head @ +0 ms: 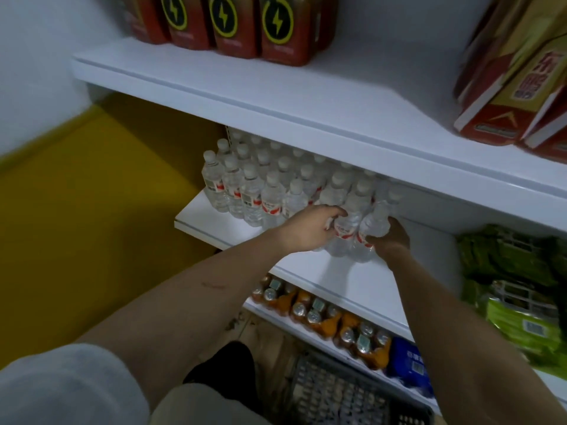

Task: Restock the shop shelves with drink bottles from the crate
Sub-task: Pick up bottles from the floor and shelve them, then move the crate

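Observation:
Several clear water bottles with white caps and red labels stand in rows on the middle white shelf. Both my hands reach onto that shelf at the front right of the rows. My left hand grips a water bottle from its left side. My right hand holds another water bottle from its right side. The two bottles stand close together with their bases on the shelf. A dark plastic crate sits on the floor below, at the bottom middle.
The upper shelf carries red bottles with lightning logos and red and yellow cartons. Orange drink bottles and a blue pack fill the bottom shelf. Green packets lie at the right. A yellow wall panel is at the left.

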A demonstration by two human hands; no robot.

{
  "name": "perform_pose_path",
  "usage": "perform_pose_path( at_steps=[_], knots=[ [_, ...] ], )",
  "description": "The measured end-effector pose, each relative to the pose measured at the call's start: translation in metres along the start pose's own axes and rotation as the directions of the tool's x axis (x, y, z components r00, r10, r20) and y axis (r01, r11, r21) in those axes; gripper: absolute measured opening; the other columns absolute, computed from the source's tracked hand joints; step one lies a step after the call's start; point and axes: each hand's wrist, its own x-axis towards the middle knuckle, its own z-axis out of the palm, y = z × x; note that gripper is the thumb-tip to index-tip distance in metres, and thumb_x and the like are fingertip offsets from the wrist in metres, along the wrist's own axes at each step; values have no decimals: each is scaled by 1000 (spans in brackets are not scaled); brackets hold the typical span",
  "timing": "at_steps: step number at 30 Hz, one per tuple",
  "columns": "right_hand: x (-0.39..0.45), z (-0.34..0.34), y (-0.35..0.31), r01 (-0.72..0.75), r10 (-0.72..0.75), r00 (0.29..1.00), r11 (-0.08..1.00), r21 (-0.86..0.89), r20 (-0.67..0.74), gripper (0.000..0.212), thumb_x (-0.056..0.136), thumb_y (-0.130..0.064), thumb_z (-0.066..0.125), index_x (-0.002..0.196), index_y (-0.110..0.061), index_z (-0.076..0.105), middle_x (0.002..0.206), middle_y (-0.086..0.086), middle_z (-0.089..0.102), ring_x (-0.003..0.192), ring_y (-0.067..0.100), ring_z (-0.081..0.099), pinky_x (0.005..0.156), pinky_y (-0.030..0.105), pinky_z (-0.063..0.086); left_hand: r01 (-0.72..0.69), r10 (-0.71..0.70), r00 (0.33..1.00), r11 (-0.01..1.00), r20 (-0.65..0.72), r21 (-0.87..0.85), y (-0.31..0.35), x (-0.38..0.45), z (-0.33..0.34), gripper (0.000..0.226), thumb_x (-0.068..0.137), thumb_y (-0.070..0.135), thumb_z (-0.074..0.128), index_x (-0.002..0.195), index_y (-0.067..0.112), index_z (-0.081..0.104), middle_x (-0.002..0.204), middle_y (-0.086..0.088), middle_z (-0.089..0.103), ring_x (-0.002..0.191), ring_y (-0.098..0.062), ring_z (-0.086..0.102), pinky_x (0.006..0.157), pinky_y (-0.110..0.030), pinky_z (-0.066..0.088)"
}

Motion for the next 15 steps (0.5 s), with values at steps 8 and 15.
perform_pose_path(
  at_steps=[8,15],
  knots=[
    [-70,-67,-1,88,-89,995,996,24,47,41,98,-19,57,135,-2,53,136,20,56,123,39,54,97,38,44,154,-167,984,973,63,170,63,-27,5,49,101,32,51,147,20,45,147,-9,51,131,-30,49,103,-37,44],
    [-192,-142,74,175,-129,956,972,-157,264,66,101,-38,52,154,-6,29,160,16,29,144,35,34,115,37,30,331,-378,920,890,101,313,172,-99,73,63,100,61,32,155,30,31,161,-4,33,144,-31,33,117,-51,28]
  ],
)
